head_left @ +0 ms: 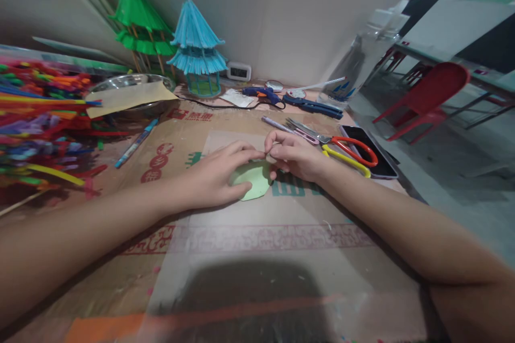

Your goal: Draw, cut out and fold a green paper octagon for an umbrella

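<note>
A light green piece of paper (pixel 253 179) with a rounded edge lies on the cardboard-covered table (pixel 257 238), under a clear sheet or on top of it; I cannot tell which. My left hand (pixel 225 174) rests over its left side, with thumb and fingers apart and touching it. Over the paper's upper right edge is my right hand (pixel 293 155), its fingers curled and pinched on a small pale round thing (pixel 274 153). The left fingertips meet the right hand there.
Scissors (pixel 348 153), a phone (pixel 368 150) and a glue gun (pixel 263 95) lie beyond my right hand. Blue (pixel 197 37) and green (pixel 140 16) model pavilions stand at the back. Colourful pipe cleaners (pixel 44 118) fill the left; a clear bottle (pixel 362 59) stands back right.
</note>
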### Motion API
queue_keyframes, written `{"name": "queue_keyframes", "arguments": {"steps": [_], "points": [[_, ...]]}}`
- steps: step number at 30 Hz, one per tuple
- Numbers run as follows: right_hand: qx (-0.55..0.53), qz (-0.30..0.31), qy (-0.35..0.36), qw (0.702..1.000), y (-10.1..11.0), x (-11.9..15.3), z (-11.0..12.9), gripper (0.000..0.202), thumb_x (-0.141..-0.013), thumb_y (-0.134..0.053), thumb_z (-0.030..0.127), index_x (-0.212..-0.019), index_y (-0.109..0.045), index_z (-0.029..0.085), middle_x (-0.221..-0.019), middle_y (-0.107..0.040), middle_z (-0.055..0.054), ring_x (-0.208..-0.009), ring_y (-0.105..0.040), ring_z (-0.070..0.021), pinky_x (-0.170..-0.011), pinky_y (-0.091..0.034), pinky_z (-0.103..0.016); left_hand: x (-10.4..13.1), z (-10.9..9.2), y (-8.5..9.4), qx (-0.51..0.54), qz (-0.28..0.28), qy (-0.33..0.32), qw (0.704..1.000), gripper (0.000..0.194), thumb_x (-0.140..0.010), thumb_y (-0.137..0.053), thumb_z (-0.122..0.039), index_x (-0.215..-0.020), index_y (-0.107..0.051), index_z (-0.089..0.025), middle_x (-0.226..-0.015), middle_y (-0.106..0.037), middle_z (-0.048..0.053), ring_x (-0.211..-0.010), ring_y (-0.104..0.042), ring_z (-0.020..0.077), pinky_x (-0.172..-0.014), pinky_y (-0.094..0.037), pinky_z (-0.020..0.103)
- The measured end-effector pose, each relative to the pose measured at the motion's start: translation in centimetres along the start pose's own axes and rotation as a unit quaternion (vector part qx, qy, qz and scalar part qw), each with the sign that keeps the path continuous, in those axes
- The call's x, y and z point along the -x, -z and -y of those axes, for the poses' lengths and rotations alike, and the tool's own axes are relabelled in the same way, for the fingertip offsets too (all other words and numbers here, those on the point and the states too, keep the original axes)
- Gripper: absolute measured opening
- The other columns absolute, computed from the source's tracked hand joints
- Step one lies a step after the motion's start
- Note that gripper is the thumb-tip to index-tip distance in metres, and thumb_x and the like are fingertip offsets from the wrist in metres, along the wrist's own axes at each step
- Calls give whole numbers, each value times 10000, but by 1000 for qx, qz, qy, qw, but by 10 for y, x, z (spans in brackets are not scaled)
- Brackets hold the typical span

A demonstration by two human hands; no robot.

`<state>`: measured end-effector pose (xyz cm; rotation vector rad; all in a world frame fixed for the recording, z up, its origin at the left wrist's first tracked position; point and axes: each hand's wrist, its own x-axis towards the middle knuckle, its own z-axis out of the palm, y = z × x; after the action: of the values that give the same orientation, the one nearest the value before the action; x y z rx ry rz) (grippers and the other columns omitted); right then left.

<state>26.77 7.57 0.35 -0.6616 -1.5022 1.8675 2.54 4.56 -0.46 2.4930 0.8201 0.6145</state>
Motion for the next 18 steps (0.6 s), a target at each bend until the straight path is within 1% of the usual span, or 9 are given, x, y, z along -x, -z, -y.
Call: {"name": "queue_keyframes", "arguments": {"steps": [2,5,7,9,10,12,15,16,18], "points": [[0,0,0,1000,0,0,0,256,-828,-830,321,-889,-615,196,-530,-512,119,-430,-384,-55,-563,-631,-254,0,2,-2,8,-27,-14,1000,513,-958,-567,-234,-1468,-520,-246,-1451,-537,103,-1322,-575,260,-1135,-482,431],[2,-4,10,1000,0,1,0,250,-841,-825,323,-899,-615,200,-518,-500,130,-428,-383,-54,-646,-664,-295,-1,5,-3,6,-66,-36,997,491,-957,-538,-145,-1434,-558,-257,-1460,-540,92,-1379,-541,240,-1168,-467,413],[5,-5,18,1000,-1,3,-1,250,-852,-824,326,-897,-613,200,-520,-509,135,-427,-389,-45,-736,-678,-331,-1,7,-2,-2,-99,-29,995,487,-942,-507,-92,-1394,-594,-250,-1407,-571,89,-1335,-568,225,-1112,-510,390],[20,0,15,1000,-1,5,-1,257,-866,-820,343,-907,-610,200,-525,-527,134,-427,-423,-44,-766,-673,-337,1,10,1,-18,-130,-9,991,479,-911,-483,-52,-1324,-645,-234,-1320,-605,80,-1246,-613,214,-1024,-552,366],[33,4,11,999,-2,7,-1,265,-871,-817,357,-913,-608,200,-531,-543,128,-430,-455,-48,-741,-664,-320,2,10,3,-28,-142,-1,989,468,-894,-476,-40,-1278,-671,-225,-1276,-617,74,-1203,-628,211,-994,-561,359],[61,12,0,998,-5,11,0,279,-879,-811,378,-922,-600,201,-532,-562,115,-455,-550,-72,-635,-613,-253,4,10,7,-49,-158,8,986,433,-879,-476,-36,-1198,-707,-216,-1214,-630,63,-1156,-639,212,-981,-561,367],[93,24,-15,995,-12,17,5,258,-897,-788,358,-926,-586,199,-517,-555,101,-555,-680,-117,-505,-466,-167,6,7,11,-69,-168,19,983,369,-900,-491,-65,-1140,-727,-214,-1196,-631,64,-1151,-634,229,-998,-552,398],[102,29,-20,994,-15,18,7,246,-902,-778,343,-928,-580,199,-529,-572,93,-573,-687,-119,-487,-429,-156,6,6,11,-71,-169,24,983,351,-908,-494,-74,-1131,-728,-212,-1201,-628,67,-1151,-633,233,-998,-550,403],[122,40,-33,991,-20,20,10,227,-903,-763,312,-926,-568,198,-612,-656,57,-557,-647,-94,-467,-388,-152,8,3,11,-69,-163,35,984,336,-907,-496,-77,-1118,-723,-209,-1210,-624,70,-1143,-633,231,-994,-548,399]]}}
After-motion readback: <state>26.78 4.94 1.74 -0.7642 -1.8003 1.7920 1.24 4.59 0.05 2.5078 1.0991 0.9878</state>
